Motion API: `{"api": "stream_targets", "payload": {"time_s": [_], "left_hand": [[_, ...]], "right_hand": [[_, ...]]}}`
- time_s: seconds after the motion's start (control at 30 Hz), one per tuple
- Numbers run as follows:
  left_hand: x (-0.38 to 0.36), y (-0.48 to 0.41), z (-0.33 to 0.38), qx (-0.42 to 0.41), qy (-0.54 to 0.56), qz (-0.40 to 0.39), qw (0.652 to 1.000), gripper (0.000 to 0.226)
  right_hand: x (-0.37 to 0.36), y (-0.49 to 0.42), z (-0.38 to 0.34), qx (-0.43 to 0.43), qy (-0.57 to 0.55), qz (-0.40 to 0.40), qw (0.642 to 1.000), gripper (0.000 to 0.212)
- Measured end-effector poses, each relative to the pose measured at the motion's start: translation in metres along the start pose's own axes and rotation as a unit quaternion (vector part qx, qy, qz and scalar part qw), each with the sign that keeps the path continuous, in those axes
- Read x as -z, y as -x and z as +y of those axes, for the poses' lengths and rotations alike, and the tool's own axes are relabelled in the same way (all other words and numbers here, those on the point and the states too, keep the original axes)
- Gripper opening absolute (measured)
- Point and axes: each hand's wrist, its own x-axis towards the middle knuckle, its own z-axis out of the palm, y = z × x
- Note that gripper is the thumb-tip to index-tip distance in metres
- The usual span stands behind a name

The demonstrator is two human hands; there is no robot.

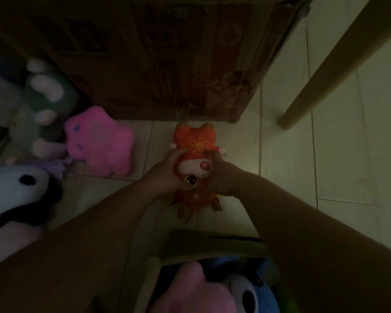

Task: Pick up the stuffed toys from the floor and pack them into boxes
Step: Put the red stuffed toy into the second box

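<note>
An orange stuffed toy with a white muzzle and one big eye is in the middle of the dim scene, over the tiled floor. My left hand grips its head from the left and my right hand grips it from the right. A pink plush lies on the floor to the left. A black-and-white plush sits at the left edge, and a grey-green plush lies behind it. An open cardboard box below my arms holds a pink toy and a blue toy.
A large printed cardboard box stands right behind the orange toy. A wooden furniture leg slants down to the floor at the right. Pale floor tiles show between the big box and the leg.
</note>
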Motion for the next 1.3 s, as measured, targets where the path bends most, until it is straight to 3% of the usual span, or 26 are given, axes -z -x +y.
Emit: {"api": "stream_targets", "payload": {"time_s": [0.23,0.37,0.77,1.07,1.3], "left_hand": [[-0.003,0.015,0.027,0.007,0.131,0.052,0.99,0.099],[0.01,0.051,0.067,-0.018,0.127,0.066,0.99,0.096],[0.017,0.23,0.231,-0.059,0.082,0.044,0.994,0.093],[-0.025,0.329,0.338,-0.069,0.053,0.093,0.992,0.094],[-0.044,0.39,0.356,-0.057,0.088,0.125,0.987,0.094]], "right_hand": [[0.005,0.015,-0.008,0.103,-0.024,0.087,0.991,0.114],[0.02,0.058,-0.02,0.123,-0.062,0.135,0.981,0.094],[0.069,0.286,-0.037,0.173,-0.072,0.218,0.958,0.088],[0.128,0.43,-0.022,0.228,-0.05,0.218,0.948,0.087],[0.126,0.481,-0.012,0.25,-0.043,0.185,0.949,0.093]]}}
